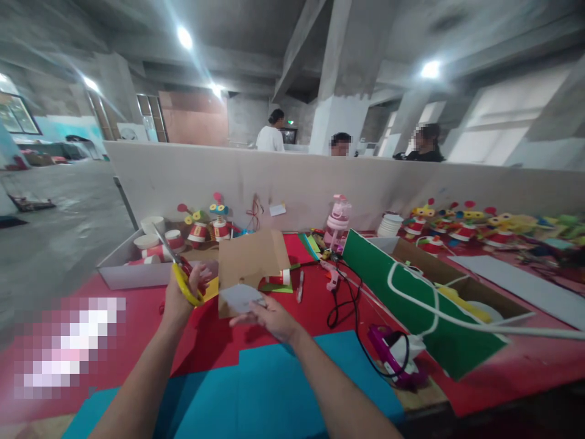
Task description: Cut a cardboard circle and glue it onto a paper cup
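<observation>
My left hand (177, 299) is closed on a pair of scissors (183, 285) with yellow handles, the blades pointing up and away to the left. Between the fingers of my right hand (275, 318) is a pale piece of paper (241, 299), held just in front of a brown cardboard sheet (249, 259). A red paper cup (282, 277) lies by the cardboard's right edge, with a white marker (300, 286) near it. Blue sheets (274, 378) lie beneath my forearms on the red table cover (205, 356).
A box of cups (114, 277) stands at the left, with paper-cup figures (220, 227) behind. At right are a pink glue gun (331, 275) with a black cord, a purple device (388, 353), a green-sided box (402, 299) and a white cable (493, 329). People sit beyond the partition (297, 174).
</observation>
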### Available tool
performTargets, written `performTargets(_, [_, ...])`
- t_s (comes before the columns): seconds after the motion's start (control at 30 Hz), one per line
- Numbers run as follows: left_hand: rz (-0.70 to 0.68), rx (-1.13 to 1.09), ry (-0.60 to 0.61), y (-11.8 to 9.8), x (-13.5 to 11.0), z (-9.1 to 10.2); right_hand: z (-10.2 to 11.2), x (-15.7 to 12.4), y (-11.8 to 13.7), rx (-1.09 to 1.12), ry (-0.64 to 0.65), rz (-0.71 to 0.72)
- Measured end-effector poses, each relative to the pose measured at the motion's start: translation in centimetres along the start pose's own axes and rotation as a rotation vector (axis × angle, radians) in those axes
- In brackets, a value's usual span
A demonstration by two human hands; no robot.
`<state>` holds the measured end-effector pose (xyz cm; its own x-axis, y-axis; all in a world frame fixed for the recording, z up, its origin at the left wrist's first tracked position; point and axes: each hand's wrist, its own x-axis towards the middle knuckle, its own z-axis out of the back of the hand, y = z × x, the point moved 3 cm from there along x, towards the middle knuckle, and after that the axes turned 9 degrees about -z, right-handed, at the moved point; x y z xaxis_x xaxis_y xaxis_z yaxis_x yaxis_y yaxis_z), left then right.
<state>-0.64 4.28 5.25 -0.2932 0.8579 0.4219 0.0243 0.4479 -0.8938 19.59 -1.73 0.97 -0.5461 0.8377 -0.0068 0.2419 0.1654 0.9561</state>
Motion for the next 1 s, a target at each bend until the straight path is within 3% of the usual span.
performTargets(0.07, [0.054,-0.064,0.023,-0.4,-0.3,-0.2,-1.2,-0.5,-0.1,-0.095,0.168,-0.033])
performTargets(0.13, [0.068,-0.076,0.032,-0.7,-0.5,-0.5,-1.9,-0.8,-0.2,-0.265,0.221,-0.087])
performTargets(0.23, [0.048,-0.053,0.032,-0.7,-0.6,-0.7,-2.0,-0.7,-0.5,-0.486,0.198,-0.146])
performTargets(0.33, [0.049,-0.092,0.010,-0.6,-0.7,-0.7,-1.2,0.1,-0.4,-0.545,0.109,-0.029])
performTargets(0.47, [0.032,-0.089,0.032,-0.9,-0.9,-1.0,1.4,0.8,0.4,-0.398,-0.165,0.161])
performTargets(0.57, [0.006,-0.050,0.030,-1.1,-1.2,-1.0,2.6,0.7,0.6,-0.213,-0.299,0.113])
performTargets(0.73, [-0.012,0.070,0.070,-1.1,-1.3,-0.8,1.4,-0.3,1.4,-0.079,-0.262,0.085])
performTargets(0.9, [0.020,0.089,0.121,0.1,-1.4,-1.1,1.4,-0.3,1.2,0.195,-0.122,0.123])
performTargets(1.0, [0.083,0.041,0.204,0.6,-2.3,-2.2,2.0,0.1,1.0,0.236,-0.164,0.200])
